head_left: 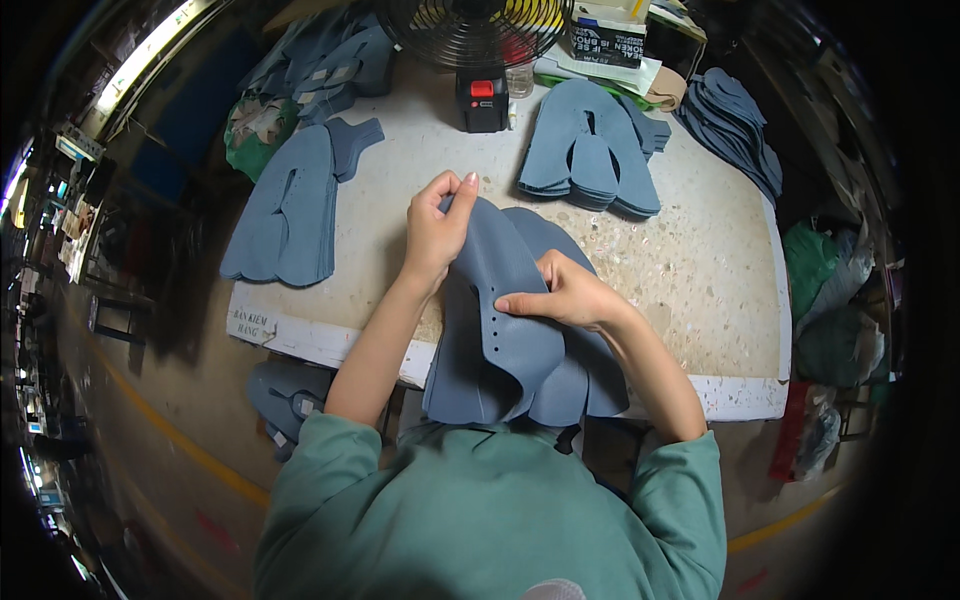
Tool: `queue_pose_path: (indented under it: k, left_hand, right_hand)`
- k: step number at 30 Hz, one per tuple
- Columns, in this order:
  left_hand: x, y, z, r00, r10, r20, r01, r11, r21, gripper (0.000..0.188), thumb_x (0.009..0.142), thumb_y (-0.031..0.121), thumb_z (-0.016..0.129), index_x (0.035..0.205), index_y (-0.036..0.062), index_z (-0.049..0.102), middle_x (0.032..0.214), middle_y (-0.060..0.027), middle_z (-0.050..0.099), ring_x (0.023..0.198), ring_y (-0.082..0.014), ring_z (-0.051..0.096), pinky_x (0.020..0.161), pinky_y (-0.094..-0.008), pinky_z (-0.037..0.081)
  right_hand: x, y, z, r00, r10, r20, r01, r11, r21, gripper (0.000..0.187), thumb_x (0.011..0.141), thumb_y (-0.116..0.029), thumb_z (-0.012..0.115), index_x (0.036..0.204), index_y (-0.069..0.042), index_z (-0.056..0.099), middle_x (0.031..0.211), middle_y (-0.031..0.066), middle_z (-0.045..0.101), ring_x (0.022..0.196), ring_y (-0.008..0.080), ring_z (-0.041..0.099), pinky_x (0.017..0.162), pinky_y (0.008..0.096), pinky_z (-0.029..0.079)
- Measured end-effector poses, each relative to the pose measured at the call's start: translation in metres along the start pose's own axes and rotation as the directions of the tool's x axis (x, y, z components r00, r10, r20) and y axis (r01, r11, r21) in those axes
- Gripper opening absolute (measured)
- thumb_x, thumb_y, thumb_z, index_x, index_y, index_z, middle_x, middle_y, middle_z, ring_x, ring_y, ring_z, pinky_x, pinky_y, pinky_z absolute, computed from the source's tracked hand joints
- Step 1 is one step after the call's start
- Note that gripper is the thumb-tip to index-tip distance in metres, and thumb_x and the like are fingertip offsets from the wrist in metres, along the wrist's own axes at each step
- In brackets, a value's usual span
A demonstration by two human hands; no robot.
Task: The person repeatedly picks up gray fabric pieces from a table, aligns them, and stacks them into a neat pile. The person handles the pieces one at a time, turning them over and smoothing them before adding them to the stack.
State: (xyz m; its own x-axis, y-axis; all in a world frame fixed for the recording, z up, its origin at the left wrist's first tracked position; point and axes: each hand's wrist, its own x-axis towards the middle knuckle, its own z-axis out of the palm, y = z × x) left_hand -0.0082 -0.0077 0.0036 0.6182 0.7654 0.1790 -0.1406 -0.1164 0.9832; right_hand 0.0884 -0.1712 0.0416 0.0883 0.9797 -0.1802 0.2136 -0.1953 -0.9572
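A blue-grey shoe upper [505, 255] with a row of small round lace holes is held up and bent between both hands. My left hand [440, 228] is closed in a pinch on its far edge, thumb on top. With the thumb pressed beside the lace holes, my right hand [568, 290] grips the same piece, its other fingers mostly hidden behind. More matching uppers [592, 378] lie under the held one, at the table's near edge against my body. How many lie there I cannot tell.
Stacks of uppers stand on the table [690, 260]: a left stack [300, 230], a right stack [560, 130] and a curved stack [735, 125] at the right edge. A fan [475, 30] with a black battery [482, 105] sits at the back. More pieces [285, 395] are below the table, left.
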Motion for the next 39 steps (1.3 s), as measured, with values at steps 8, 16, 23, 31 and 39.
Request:
queue_pose_path:
  k: [8, 16, 23, 31, 39]
  left_hand:
    - [0.006, -0.001, -0.006, 0.999, -0.032, 0.005, 0.032, 0.998, 0.062, 0.035, 0.095, 0.02, 0.056, 0.064, 0.0121, 0.043, 0.062, 0.0094, 0.037, 0.058, 0.0, 0.029, 0.052, -0.0186, 0.025]
    - [0.006, -0.003, -0.004, 0.997, -0.072, 0.026, 0.071, 0.996, 0.054, 0.035, 0.094, 0.023, 0.058, 0.063, 0.0122, 0.043, 0.061, 0.0093, 0.038, 0.057, -0.0004, 0.03, 0.051, -0.0192, 0.025]
    - [0.007, -0.007, 0.001, 0.995, -0.064, 0.081, 0.065, 0.998, -0.005, 0.035, 0.094, 0.024, 0.058, 0.064, 0.0125, 0.043, 0.061, 0.0086, 0.039, 0.057, -0.0007, 0.032, 0.051, -0.0187, 0.028]
    - [0.008, -0.017, 0.015, 0.943, -0.247, 0.223, 0.221, 0.966, 0.133, 0.029, 0.094, 0.032, 0.057, 0.079, 0.0066, 0.06, 0.07, 0.0037, 0.055, 0.063, -0.0029, 0.047, 0.058, -0.0183, 0.039]
    - [0.002, -0.003, 0.0, 0.79, -0.217, 0.573, 0.243, 0.969, 0.031, 0.025, 0.094, 0.022, 0.055, 0.109, 0.0039, 0.065, 0.102, -0.0046, 0.065, 0.097, -0.0111, 0.058, 0.086, -0.0247, 0.046]
  right_hand:
    - [-0.036, 0.017, 0.013, 0.999, 0.047, 0.009, -0.046, 0.998, -0.047, 0.042, 0.076, -0.026, 0.077, 0.055, -0.001, 0.051, 0.052, -0.0039, 0.044, 0.052, 0.004, 0.037, 0.046, 0.0257, 0.031]
    - [-0.071, 0.047, 0.029, 0.983, -0.072, 0.169, 0.041, 0.983, 0.178, 0.058, 0.078, -0.026, 0.077, 0.046, -0.005, 0.033, 0.047, -0.0035, 0.023, 0.047, 0.0063, 0.02, 0.04, 0.0296, 0.016]
    - [-0.096, 0.042, 0.026, 0.893, -0.09, 0.441, -0.014, 0.974, 0.226, 0.032, 0.085, -0.018, 0.069, 0.058, -0.002, 0.062, 0.056, 0.0029, 0.065, 0.055, 0.006, 0.064, 0.044, 0.0187, 0.043]
    - [-0.092, 0.007, -0.014, 0.668, -0.226, 0.709, 0.116, 0.973, 0.201, 0.018, 0.088, -0.018, 0.065, 0.088, -0.001, 0.072, 0.065, 0.0045, 0.068, 0.058, 0.0077, 0.065, 0.051, 0.0195, 0.048]
    - [-0.023, -0.026, -0.03, 0.955, -0.157, -0.253, 0.116, 0.979, -0.17, 0.02, 0.089, -0.016, 0.059, 0.093, 0.001, 0.069, 0.068, 0.0061, 0.066, 0.061, 0.0092, 0.063, 0.057, 0.0236, 0.051]
